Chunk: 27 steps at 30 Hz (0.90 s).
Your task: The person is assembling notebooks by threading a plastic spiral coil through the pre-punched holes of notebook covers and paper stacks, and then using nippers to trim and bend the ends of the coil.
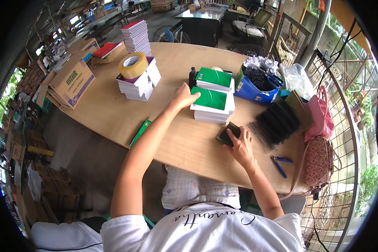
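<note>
Green notebooks (210, 99) lie stacked just right of the left hand (183, 96), which touches their left edge, pinch unclear; on their near side, the right hand (240, 145) grips a dark block (225, 135).

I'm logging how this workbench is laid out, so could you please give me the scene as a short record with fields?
Left hand: touching the left side of the front green-covered stack
Right hand: on a dark block; grip unclear
Behind front stack: another green-covered stack
Right of right hand: black wire spirals, blue-handled pliers
Table's left part: tape roll atop a white-paged stack
Far right: pink bag, patterned pouch
</note>
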{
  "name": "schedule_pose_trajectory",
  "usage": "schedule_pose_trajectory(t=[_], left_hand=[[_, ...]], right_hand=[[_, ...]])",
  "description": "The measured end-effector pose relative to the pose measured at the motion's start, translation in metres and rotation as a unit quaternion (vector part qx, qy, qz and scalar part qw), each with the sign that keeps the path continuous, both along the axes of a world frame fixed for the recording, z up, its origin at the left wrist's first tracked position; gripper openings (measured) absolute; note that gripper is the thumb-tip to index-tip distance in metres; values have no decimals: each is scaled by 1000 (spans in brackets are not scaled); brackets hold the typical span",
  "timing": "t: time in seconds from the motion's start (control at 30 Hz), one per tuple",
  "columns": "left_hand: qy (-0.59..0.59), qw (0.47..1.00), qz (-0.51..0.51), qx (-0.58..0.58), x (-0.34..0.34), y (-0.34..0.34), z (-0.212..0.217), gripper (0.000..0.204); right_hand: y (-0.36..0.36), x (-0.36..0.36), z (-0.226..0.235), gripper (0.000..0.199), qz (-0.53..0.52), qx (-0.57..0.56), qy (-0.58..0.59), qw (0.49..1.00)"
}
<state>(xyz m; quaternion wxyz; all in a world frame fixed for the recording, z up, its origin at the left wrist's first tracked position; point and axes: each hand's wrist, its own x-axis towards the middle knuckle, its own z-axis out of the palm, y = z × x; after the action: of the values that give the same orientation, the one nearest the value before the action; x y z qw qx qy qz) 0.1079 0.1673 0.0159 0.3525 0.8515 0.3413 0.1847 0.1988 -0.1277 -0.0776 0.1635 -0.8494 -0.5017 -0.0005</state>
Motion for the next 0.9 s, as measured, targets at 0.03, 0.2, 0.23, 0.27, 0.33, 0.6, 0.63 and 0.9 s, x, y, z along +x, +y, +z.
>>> schedule_pose_trajectory(t=[0.03, 0.2, 0.23, 0.27, 0.33, 0.6, 0.63, 0.9], left_hand=[[-36, 997, 9, 63, -8, -8, 1, 43], [-144, 943, -177, 242, -30, -46, 30, 52], [-167, 910, -253, 282, -30, -49, 25, 63], [-117, 899, -273, 321, -28, -62, 27, 61], [-50, 890, -286, 352, -21, -76, 28, 56], [-45, 900, -307, 305, 5, -47, 16, 31], [-36, 895, -306, 322, 4, -49, 19, 31], [31, 876, -375, 302, 7, -26, 25, 45]], right_hand=[[-5, 1, 5, 82, 4, -10, -35, 999], [-3, 36, 66, 56, -25, 149, 88, 985], [11, 48, 77, 46, -40, 199, 188, 961], [23, 61, 77, 39, -47, 223, 240, 944], [41, 75, 85, 33, -58, 255, 306, 915], [27, 62, 89, 30, -44, 249, 261, 932], [22, 59, 85, 29, -43, 244, 251, 936], [0, 36, 69, 31, -24, 230, 332, 914]])
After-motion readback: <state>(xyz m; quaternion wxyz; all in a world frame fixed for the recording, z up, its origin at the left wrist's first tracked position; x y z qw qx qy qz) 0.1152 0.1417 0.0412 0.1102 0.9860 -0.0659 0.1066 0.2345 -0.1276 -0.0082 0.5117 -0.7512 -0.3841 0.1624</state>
